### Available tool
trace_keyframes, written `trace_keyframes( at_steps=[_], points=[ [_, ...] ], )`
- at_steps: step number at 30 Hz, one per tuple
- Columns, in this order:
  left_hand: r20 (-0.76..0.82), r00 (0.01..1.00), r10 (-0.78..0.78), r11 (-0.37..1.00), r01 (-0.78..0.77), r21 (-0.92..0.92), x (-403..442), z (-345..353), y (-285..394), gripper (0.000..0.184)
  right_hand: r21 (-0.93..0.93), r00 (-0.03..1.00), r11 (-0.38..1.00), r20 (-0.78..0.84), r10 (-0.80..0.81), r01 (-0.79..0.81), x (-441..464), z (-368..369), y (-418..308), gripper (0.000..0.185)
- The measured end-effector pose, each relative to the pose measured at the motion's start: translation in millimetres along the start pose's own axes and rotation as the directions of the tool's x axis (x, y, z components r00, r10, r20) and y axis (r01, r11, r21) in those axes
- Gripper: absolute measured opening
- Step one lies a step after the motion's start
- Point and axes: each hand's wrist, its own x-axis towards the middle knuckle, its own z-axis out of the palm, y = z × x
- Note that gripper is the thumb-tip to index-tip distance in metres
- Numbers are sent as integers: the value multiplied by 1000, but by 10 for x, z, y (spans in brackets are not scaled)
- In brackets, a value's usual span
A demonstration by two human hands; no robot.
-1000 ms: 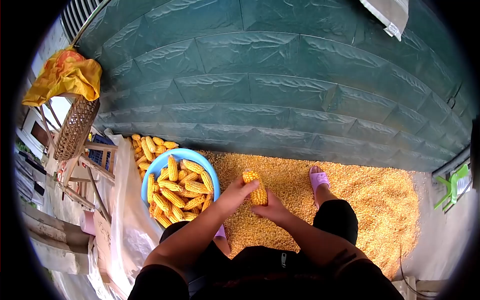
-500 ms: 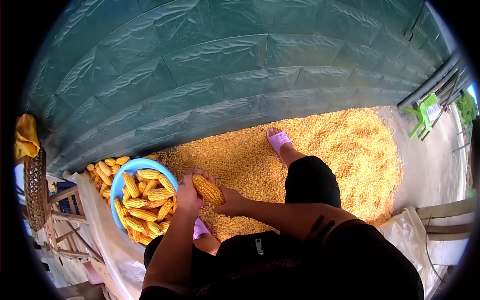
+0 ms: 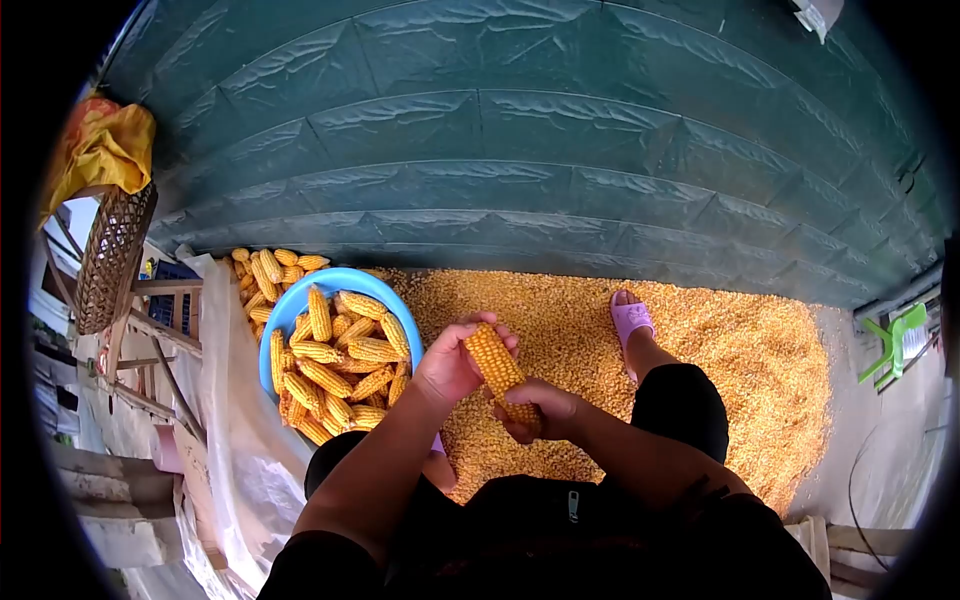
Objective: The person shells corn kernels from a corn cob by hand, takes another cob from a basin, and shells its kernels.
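Left hand [image 3: 450, 365] curls round one end, right hand [image 3: 548, 405] grips the other, of a long yellow kernel-covered corncob [image 3: 493, 365], presumably for steadiness.

A husked, golden-yellow corn cob [image 3: 490, 360], its visible side packed with rows of kernels, slants between two hands: far end against the left hand's [image 3: 450, 368] fingers, near end in the right hand [image 3: 545, 405].

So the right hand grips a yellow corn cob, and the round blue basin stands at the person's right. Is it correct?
No: the head view shows the round blue basin at the person's left. The right hand grips the yellow corn cob.
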Motion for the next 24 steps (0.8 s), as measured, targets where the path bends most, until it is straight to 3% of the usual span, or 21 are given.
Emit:
trace_keyframes(
  at_steps=[3, 6, 10, 14, 17, 19, 21, 24],
  points=[
    [-27, 999, -20, 999, 19, -28, 55, -71, -33, 20, -100, 997, 995, -78, 13, -21, 19, 33, 25, 19],
    [-185, 982, -34, 999, 40, 26, 61, -55, -47, 14, -106, 993, 994, -115, -31, 19, 45, 54, 60, 19],
    [-272, 958, -89, 996, 93, 4, 86, -68, -14, 19, -171, 990, 985, -126, -61, 39, 94, 44, 91, 21],
    [-189, 978, -85, 996, 88, 7, 81, -63, 15, 27, -224, 977, 968, -150, -152, 116, 115, 71, 76, 23],
    [-159, 986, -56, 998, 54, -15, 14, 116, 59, 28, -626, 889, 765, -252, -383, 152, 70, 137, -6, 36],
    [-115, 993, -35, 999, 33, -18, -15, 174, 48, 26, -714, 848, 693, -301, -437, 104, 69, 138, -12, 44],
    [-74, 997, -16, 1000, 15, -24, -21, 163, -7, 24, -913, 702, 387, -192, -686, 128, 127, 50, 63, 50],
    [-164, 977, 133, 977, -101, 190, 23, 88, -97, 17, -934, 691, 353, -225, -687, 47, 84, 113, 90, 53]
  ],
)
